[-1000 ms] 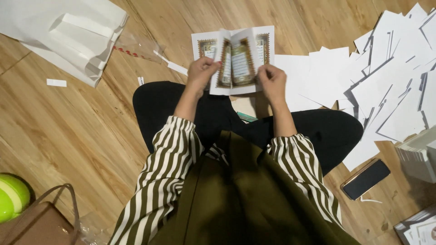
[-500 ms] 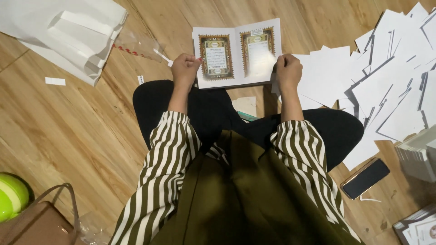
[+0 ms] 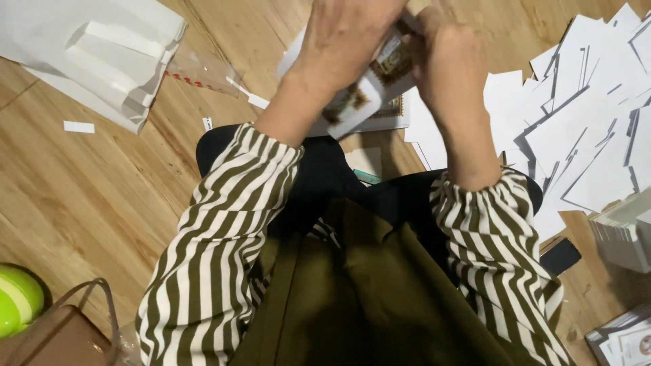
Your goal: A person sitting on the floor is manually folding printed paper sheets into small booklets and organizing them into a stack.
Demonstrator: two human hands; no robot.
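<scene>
I sit cross-legged on a wooden floor in striped sleeves. My left hand (image 3: pixel 346 41) and my right hand (image 3: pixel 454 57) are raised close to the camera, both gripping a folded white card (image 3: pixel 363 95) with an ornate brown and gold printed panel. The card is tilted between the hands, and its upper part is hidden by my fingers. Another printed card (image 3: pixel 390 115) lies flat on the floor just behind it, partly covered.
A heap of white envelopes (image 3: pixel 583 129) spreads at the right. White folded paper bags (image 3: pixel 88 47) and a clear plastic sleeve (image 3: pixel 200 71) lie upper left. A green round object (image 3: pixel 17 298), a brown bag (image 3: pixel 61 335), a dark phone (image 3: pixel 563 254) and stacked cards (image 3: pixel 624 234) sit nearby.
The card lay spread open on the floor with a hand at each side; now both hands have lifted a folded card up toward the camera.
</scene>
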